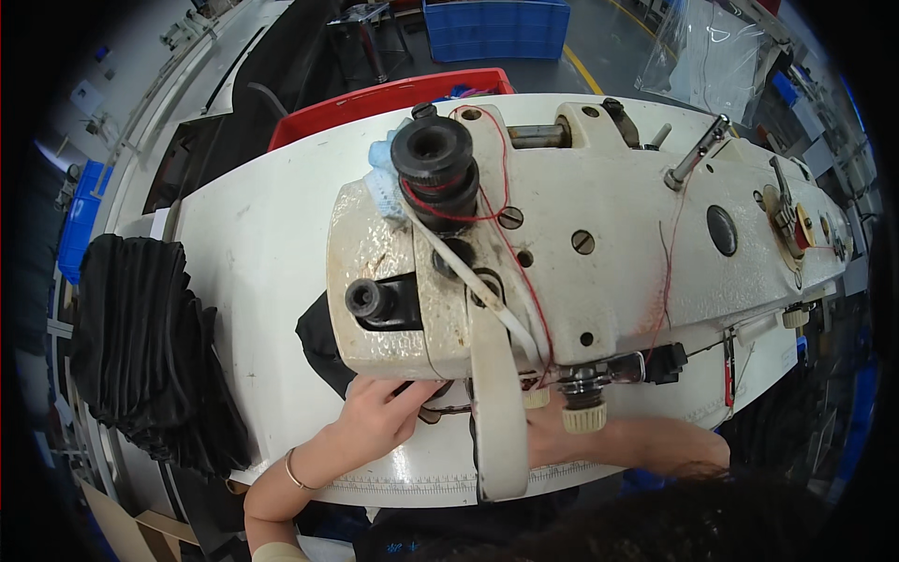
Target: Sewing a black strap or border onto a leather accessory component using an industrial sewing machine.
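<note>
A white sewing machine (618, 262) stands over the work, its head above my hands. Black fabric (323, 348) lies on the white table beneath the head and shows at its left side. My left hand (382, 420), with a bracelet at the wrist, rests at the fabric's near side. Its fingers stretch to the right under the machine head, partly apart; the tips are partly hidden. Behind the white lever arm (501, 412) and the tension knob, my right hand (545, 433) is mostly covered, and its fingers do not show. Red thread (510, 248) runs down the machine.
A tall stack of folded black fabric (150, 351) sits at the table's left. Beyond the far edge is a red bin (393, 101), with a blue crate (496, 28) farther off. A measuring tape strip (403, 489) follows the near edge. Red-handled tweezers (729, 370) lie at right.
</note>
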The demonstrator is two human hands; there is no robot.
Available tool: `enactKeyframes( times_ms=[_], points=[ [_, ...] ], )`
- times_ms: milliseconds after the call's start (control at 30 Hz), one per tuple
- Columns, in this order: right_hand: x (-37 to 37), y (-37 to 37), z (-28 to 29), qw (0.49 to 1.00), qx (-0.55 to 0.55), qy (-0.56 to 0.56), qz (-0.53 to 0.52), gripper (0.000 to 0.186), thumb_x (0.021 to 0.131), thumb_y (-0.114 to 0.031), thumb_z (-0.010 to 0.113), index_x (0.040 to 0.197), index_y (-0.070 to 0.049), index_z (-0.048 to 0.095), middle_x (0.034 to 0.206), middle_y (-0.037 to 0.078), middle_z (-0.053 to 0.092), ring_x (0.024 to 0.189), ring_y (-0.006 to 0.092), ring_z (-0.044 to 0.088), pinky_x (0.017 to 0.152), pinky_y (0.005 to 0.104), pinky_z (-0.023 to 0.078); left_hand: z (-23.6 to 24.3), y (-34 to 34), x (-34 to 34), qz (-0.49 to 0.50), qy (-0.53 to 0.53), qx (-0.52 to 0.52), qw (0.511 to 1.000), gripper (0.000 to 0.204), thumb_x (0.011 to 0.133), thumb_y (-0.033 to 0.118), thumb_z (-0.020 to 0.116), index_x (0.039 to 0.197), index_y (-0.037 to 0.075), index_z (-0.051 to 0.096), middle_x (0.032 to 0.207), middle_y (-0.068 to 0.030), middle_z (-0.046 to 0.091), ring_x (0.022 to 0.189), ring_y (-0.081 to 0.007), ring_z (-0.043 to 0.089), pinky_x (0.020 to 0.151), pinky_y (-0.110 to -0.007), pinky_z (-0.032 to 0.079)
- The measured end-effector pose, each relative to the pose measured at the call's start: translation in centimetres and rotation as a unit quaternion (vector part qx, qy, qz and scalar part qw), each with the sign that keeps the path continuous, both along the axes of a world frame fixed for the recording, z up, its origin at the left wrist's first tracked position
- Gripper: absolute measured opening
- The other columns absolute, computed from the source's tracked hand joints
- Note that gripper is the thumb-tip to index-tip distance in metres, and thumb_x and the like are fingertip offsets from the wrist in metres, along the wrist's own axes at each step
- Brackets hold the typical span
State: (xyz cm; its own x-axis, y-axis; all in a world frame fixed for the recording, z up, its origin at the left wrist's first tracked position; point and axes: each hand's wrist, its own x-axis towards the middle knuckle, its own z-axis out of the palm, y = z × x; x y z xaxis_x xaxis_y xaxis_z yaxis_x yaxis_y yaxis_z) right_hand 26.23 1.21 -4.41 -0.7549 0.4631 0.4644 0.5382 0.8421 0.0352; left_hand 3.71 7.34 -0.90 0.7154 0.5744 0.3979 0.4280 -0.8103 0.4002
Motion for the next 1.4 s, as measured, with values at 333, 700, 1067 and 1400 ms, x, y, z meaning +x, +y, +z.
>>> enactKeyframes(
  times_ms=[333, 700, 1067, 1400],
  points=[
    [0.0, -0.7, 0.7, 0.999, 0.034, -0.032, -0.011, 0.024, 0.071, -0.018, 0.055, 0.086, -0.001, 0.063, 0.094, 0.008, 0.058, 0.082, 0.0223, 0.06, 0.089, 0.0425, 0.046, -0.6, -1.4, 1.1, -0.074, 0.07, 0.12, 0.988, 0.03, 0.064, 0.006, 0.062, 0.092, -0.005, 0.064, 0.098, -0.0133, 0.06, 0.089, -0.0224, 0.057, 0.07, -0.03, 0.05],
    [-0.4, 0.0, 0.3, 0.999, -0.023, -0.025, -0.017, 0.022, 0.067, -0.014, 0.057, 0.084, -0.001, 0.062, 0.079, 0.004, 0.052, 0.073, 0.0187, 0.058, 0.082, 0.0424, 0.048, -2.3, -0.8, 0.7, -0.068, 0.071, 0.085, 0.991, 0.032, 0.061, 0.007, 0.062, 0.093, 0.002, 0.066, 0.096, -0.0091, 0.06, 0.089, -0.0244, 0.058, 0.071, -0.035, 0.049],
    [0.2, -0.4, 0.3, 0.997, -0.072, 0.025, -0.01, 0.033, 0.063, -0.013, 0.066, 0.095, -0.006, 0.063, 0.085, 0.004, 0.058, 0.076, 0.0145, 0.057, 0.06, 0.0284, 0.048, 0.8, 0.1, 1.1, -0.034, 0.12, 0.088, 0.988, 0.018, 0.057, 0.008, 0.064, 0.074, 0.002, 0.061, 0.074, -0.0111, 0.058, 0.074, -0.0247, 0.059, 0.075, -0.039, 0.046],
    [-4.3, -10.2, 3.0, 0.601, -0.642, 0.471, -0.068, 0.02, 0.092, -0.008, 0.051, 0.11, -0.004, 0.057, 0.093, 0.004, 0.063, 0.077, 0.0082, 0.056, 0.071, 0.0245, 0.045, 6.5, -6.3, 0.7, -0.273, 0.304, -0.173, 0.896, 0.01, 0.072, 0.016, 0.064, 0.072, 0.006, 0.065, 0.074, -0.0105, 0.06, 0.075, -0.0292, 0.061, 0.066, -0.036, 0.048]
  ],
)
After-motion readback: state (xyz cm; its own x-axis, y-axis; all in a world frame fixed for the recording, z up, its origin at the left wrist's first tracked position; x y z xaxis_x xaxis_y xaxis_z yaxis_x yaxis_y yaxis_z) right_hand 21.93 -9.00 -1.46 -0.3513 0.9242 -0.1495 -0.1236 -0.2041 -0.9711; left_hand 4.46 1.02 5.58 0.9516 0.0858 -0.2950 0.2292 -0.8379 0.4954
